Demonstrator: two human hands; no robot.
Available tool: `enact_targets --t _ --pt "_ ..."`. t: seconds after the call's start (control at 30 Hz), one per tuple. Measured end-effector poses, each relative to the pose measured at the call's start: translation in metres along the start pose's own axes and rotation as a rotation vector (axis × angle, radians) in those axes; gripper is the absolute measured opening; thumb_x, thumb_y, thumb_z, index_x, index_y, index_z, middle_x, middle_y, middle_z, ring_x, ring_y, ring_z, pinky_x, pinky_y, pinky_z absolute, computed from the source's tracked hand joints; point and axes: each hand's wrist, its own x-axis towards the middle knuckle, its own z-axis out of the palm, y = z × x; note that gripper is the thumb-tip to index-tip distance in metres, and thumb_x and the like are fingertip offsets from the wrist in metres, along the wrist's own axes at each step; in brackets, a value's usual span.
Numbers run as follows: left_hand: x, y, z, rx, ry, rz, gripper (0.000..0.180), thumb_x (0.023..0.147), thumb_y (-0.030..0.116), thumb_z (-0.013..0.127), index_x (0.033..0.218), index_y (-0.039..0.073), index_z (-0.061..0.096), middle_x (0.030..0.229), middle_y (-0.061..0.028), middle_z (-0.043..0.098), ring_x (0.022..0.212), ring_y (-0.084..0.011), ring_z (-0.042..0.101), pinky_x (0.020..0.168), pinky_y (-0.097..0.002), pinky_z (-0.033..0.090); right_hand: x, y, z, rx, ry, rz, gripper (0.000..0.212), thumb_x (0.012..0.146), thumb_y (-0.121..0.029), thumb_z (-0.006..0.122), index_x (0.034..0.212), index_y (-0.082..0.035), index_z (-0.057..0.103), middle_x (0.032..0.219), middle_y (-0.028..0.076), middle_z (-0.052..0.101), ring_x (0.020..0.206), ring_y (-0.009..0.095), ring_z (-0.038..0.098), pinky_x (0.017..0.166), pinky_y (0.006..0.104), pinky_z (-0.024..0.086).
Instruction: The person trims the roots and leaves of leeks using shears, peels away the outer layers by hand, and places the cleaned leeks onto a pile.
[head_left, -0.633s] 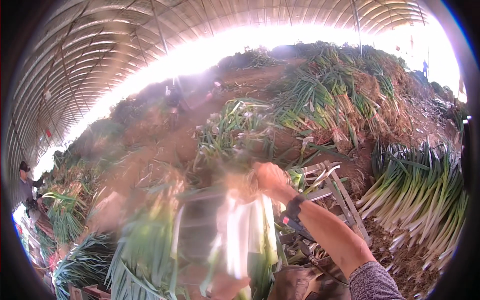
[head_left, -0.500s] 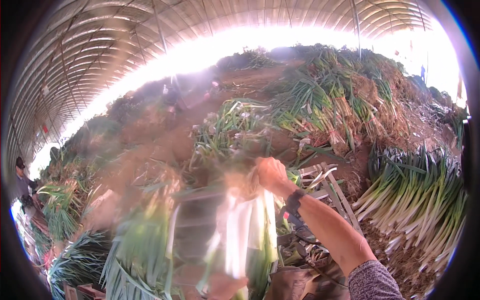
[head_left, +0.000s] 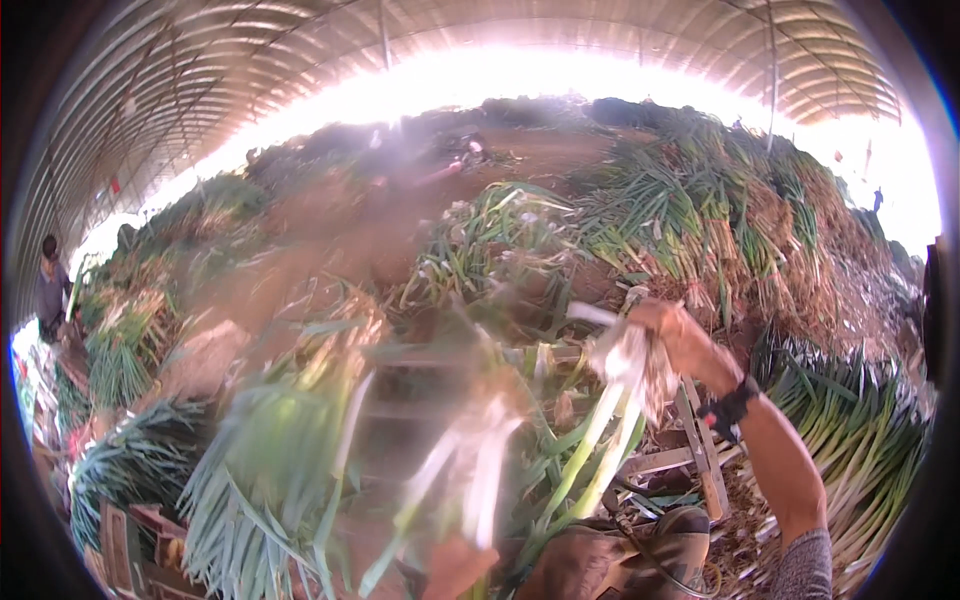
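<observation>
My right hand (head_left: 672, 335) is closed round the white root ends of a few green onions (head_left: 605, 430). Their green stalks slant down toward my lap, and pale loose skin hangs beside them. Low in the middle, my left hand (head_left: 460, 568) shows only as a blur, its fingers not readable. Just above it is a smeared bunch of white stalks (head_left: 485, 455); whether the hand touches it I cannot tell. A heap of unpeeled green onions (head_left: 265, 465) lies to the left, leaves drooping toward me.
A wooden slatted frame (head_left: 705, 450) stands below my right wrist. Cleaned green onions (head_left: 850, 430) lie in a row at the right. Rooty bundles (head_left: 720, 215) are piled behind, with cut leaves (head_left: 500, 240) mid-scene. Another person (head_left: 52, 285) stands far left.
My right hand has moved right and slightly up in the picture, pulling a few green onions apart from the white bunch in the middle. The view has shifted a little too.
</observation>
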Motion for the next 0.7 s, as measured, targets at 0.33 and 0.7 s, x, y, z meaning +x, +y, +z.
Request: enact_targets --t 0.33,0.7 --pt "0.003 0.038 0.061 0.184 0.034 0.161 0.077 0.071 0.037 0.072 0.128 -0.007 0.045 0.095 -0.0280 0.067 0.090 -0.0445 0.066 0.083 -0.0461 0.053 -0.014 -0.131 0.048 -0.432 -0.554 -0.089 0.032 0.079 -0.002 0.063 0.110 -0.007 0.058 0.088 0.012 0.064 0.071 0.025 0.067 0.057 0.0399 0.053" --pt "-0.011 0.025 0.076 0.252 0.035 0.065 0.079 0.066 0.036 0.083 0.129 0.002 0.049 0.102 -0.0235 0.064 0.092 -0.0415 0.064 0.081 -0.0469 0.052 -0.022 -0.107 0.144 -0.403 -0.413 -0.220 0.052 0.073 -0.011 0.066 0.120 0.007 0.051 0.070 0.011 0.062 0.061 0.026 0.062 0.049 0.0401 0.048"
